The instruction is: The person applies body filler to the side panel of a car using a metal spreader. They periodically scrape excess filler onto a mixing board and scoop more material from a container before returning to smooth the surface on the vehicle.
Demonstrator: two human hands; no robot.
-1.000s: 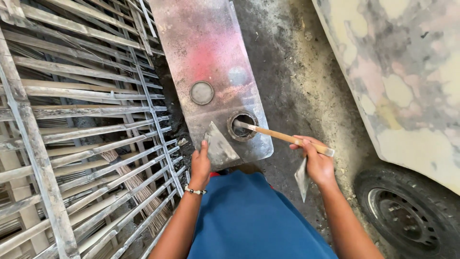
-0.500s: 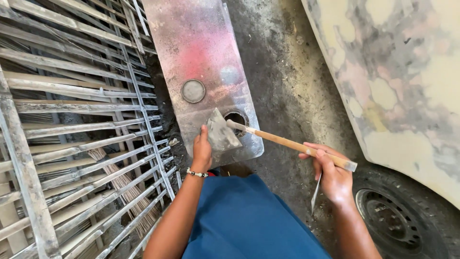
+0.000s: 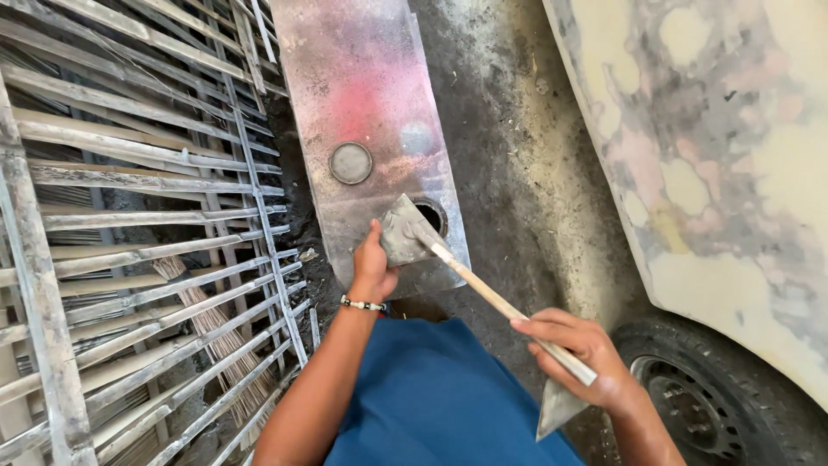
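My left hand (image 3: 373, 263), with a beaded band at the wrist, holds a small flat grey spreader plate (image 3: 404, 233) tilted over the near end of a long metal tank (image 3: 362, 103). In my right hand (image 3: 578, 354) is a thin wooden stick (image 3: 483, 289). Its far tip lies on the plate, just beside the tank's round open hole (image 3: 434, 216). The same hand also pinches a second grey metal blade (image 3: 556, 410) that hangs down below the fingers. A round cap (image 3: 350, 162) sits shut farther along the tank.
A dusty metal gate of bars (image 3: 129, 216) lies flat to the left, with a broom of thin sticks (image 3: 216, 328) under it. A car body patched with filler (image 3: 716, 155) and its tyre (image 3: 716, 397) stand close on the right. Bare concrete floor (image 3: 517, 173) runs between.
The stick's tip came out of the tank's hole and now rests on the plate. My left hand lifted the plate up beside the hole. My right hand drew back toward me.
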